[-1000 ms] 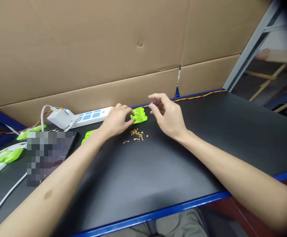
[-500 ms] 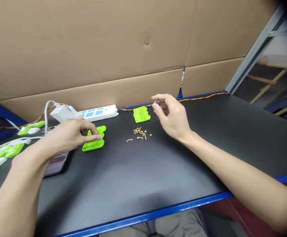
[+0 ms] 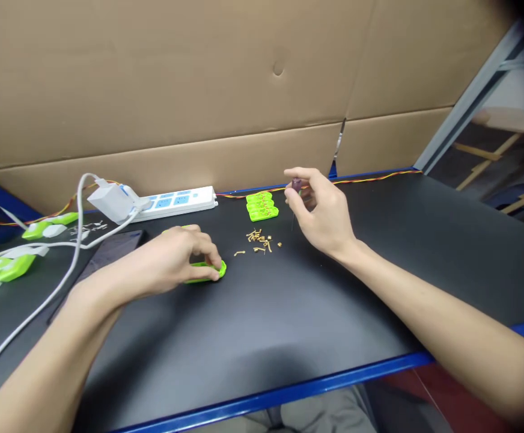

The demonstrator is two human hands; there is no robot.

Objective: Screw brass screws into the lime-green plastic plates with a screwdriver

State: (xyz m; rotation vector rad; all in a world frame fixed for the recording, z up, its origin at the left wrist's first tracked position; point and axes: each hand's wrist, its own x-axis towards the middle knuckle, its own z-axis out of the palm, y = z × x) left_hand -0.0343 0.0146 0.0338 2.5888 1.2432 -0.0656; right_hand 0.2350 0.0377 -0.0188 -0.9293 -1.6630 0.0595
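My left hand (image 3: 185, 258) pinches a bright green plastic shell (image 3: 222, 270) by its right end, just above or on the black tabletop. More of the green pieces lie behind and under that hand, mostly hidden. My right hand (image 3: 320, 207) holds a screwdriver (image 3: 296, 184) by its dark purple handle, the thin shaft pointing down near the table. Left of the right hand sits a row of green shells (image 3: 262, 207) with small brass-coloured parts in them. Between the hands, loose brass-coloured metal pieces (image 3: 258, 236) are scattered on the table.
A white power strip (image 3: 176, 204) with a plugged-in white adapter (image 3: 109, 201) lies at the back left. Its white cable (image 3: 80, 222) loops past a dark flat device (image 3: 118, 246). Green-and-white assembled pieces (image 3: 14, 267) are at far left. Cardboard (image 3: 199, 78) walls the back.
My left hand has moved right and pinched one green shell, shifting it right. The right hand keeps the screwdriver almost in place. The view has shifted slightly, and the white cable lies differently.
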